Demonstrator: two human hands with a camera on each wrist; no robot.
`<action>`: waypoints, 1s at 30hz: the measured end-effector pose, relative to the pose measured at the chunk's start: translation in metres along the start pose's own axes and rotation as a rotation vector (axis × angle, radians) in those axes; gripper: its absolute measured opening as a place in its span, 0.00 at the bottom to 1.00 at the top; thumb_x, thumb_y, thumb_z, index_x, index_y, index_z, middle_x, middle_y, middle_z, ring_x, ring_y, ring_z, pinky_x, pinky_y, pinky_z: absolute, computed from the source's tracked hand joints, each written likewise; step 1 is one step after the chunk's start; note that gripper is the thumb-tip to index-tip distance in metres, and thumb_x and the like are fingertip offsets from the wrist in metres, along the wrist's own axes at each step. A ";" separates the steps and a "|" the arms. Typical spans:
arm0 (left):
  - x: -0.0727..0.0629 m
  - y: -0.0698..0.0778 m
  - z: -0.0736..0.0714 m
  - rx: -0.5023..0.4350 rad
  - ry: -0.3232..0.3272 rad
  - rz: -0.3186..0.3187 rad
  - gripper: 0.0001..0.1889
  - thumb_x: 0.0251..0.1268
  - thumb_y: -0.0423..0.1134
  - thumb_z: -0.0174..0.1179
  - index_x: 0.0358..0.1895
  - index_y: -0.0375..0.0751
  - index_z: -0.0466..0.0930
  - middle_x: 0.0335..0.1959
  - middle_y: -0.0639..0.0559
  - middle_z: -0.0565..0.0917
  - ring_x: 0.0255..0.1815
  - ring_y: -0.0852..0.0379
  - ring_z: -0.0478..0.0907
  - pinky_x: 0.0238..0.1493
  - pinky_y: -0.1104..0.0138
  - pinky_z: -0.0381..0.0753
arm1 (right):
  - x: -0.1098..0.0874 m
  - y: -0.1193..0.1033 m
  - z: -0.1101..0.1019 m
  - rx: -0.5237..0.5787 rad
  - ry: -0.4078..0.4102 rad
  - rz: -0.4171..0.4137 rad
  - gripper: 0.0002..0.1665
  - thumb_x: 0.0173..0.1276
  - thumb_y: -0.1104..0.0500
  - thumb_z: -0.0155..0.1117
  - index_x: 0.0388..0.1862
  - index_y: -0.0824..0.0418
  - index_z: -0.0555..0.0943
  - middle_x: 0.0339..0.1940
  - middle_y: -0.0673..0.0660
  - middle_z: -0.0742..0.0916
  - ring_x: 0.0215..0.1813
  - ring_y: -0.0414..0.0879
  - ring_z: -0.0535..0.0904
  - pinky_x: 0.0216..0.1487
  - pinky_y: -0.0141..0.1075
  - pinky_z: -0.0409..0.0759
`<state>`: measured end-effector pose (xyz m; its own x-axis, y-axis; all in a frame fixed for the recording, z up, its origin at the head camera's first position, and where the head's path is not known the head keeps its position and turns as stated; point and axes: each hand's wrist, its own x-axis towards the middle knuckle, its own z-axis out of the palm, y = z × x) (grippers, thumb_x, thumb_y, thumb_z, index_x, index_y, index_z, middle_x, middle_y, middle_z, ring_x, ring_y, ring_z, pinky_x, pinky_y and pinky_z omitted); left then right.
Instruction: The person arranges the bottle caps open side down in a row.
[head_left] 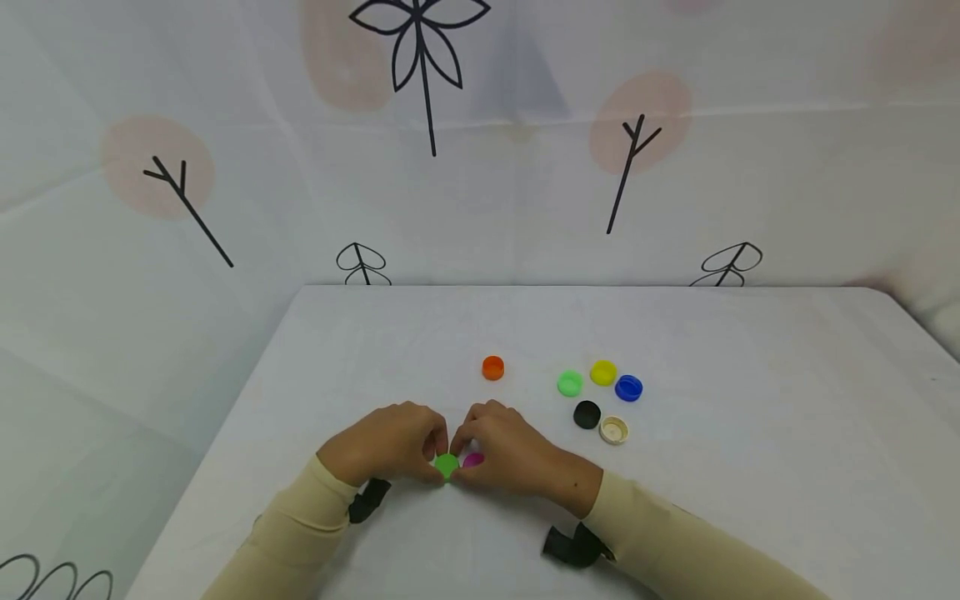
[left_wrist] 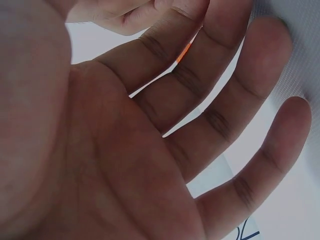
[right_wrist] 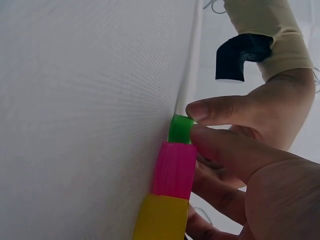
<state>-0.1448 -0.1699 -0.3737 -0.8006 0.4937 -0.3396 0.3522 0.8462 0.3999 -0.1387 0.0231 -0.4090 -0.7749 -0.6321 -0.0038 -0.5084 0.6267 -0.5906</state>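
A bright green bottle cap (head_left: 447,467) lies on the table between both hands. My left hand (head_left: 386,442) pinches it with thumb and forefinger from the left. From the other side, my right hand (head_left: 513,450) has its thumb and forefinger at the same cap's edge. A magenta cap (head_left: 472,460) sits against the green one, partly under the right hand. In the right wrist view a yellow cap (right_wrist: 162,220) follows the magenta one in a row; the right hand hides it in the head view. The left wrist view shows the left palm and spread fingers.
Beyond the hands lies an orange cap (head_left: 492,367). Right of it are a light green cap (head_left: 570,383), a yellow cap (head_left: 603,372), a blue cap (head_left: 628,387), a black cap (head_left: 587,414) and a cream cap (head_left: 613,430). A patterned cloth hangs behind the white table (head_left: 750,400).
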 end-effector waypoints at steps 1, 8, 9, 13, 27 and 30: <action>0.000 0.000 0.000 0.000 -0.001 -0.002 0.10 0.49 0.40 0.76 0.29 0.51 0.82 0.25 0.59 0.78 0.30 0.61 0.74 0.33 0.66 0.73 | 0.000 0.000 0.000 -0.001 0.000 -0.001 0.10 0.58 0.54 0.77 0.38 0.51 0.89 0.34 0.45 0.81 0.41 0.39 0.70 0.41 0.32 0.67; -0.001 0.002 0.000 0.006 0.000 -0.001 0.10 0.49 0.40 0.76 0.30 0.50 0.82 0.25 0.59 0.77 0.31 0.60 0.73 0.34 0.65 0.73 | 0.000 -0.001 0.000 -0.002 0.004 0.003 0.10 0.58 0.54 0.77 0.38 0.51 0.89 0.34 0.45 0.81 0.41 0.39 0.70 0.40 0.32 0.67; -0.001 0.002 0.000 0.008 0.000 -0.002 0.10 0.49 0.40 0.76 0.30 0.50 0.82 0.25 0.59 0.77 0.31 0.61 0.74 0.34 0.65 0.73 | 0.000 -0.001 0.001 -0.004 0.003 0.004 0.10 0.58 0.54 0.77 0.38 0.51 0.89 0.34 0.45 0.81 0.41 0.39 0.70 0.40 0.31 0.67; -0.001 0.002 0.000 0.010 -0.003 -0.011 0.11 0.49 0.41 0.77 0.30 0.51 0.82 0.26 0.59 0.77 0.31 0.60 0.74 0.34 0.65 0.74 | 0.000 -0.001 0.001 -0.013 0.004 0.004 0.10 0.57 0.53 0.77 0.38 0.51 0.89 0.34 0.45 0.81 0.41 0.39 0.70 0.40 0.31 0.67; -0.004 -0.001 -0.002 -0.011 0.000 -0.021 0.13 0.48 0.43 0.77 0.33 0.52 0.82 0.27 0.59 0.78 0.31 0.60 0.74 0.35 0.64 0.74 | 0.002 0.003 -0.006 0.043 0.027 -0.032 0.09 0.60 0.55 0.75 0.39 0.55 0.89 0.36 0.46 0.85 0.43 0.41 0.75 0.43 0.31 0.75; -0.003 -0.002 -0.003 -0.032 0.028 -0.029 0.12 0.53 0.44 0.75 0.37 0.51 0.82 0.28 0.60 0.80 0.31 0.60 0.76 0.35 0.64 0.76 | 0.004 0.005 -0.011 0.082 0.041 -0.002 0.07 0.63 0.55 0.73 0.39 0.55 0.89 0.36 0.46 0.85 0.43 0.41 0.77 0.44 0.31 0.78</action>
<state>-0.1445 -0.1741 -0.3712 -0.8238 0.4626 -0.3277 0.3129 0.8530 0.4178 -0.1482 0.0289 -0.4031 -0.7894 -0.6131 0.0293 -0.4787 0.5850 -0.6547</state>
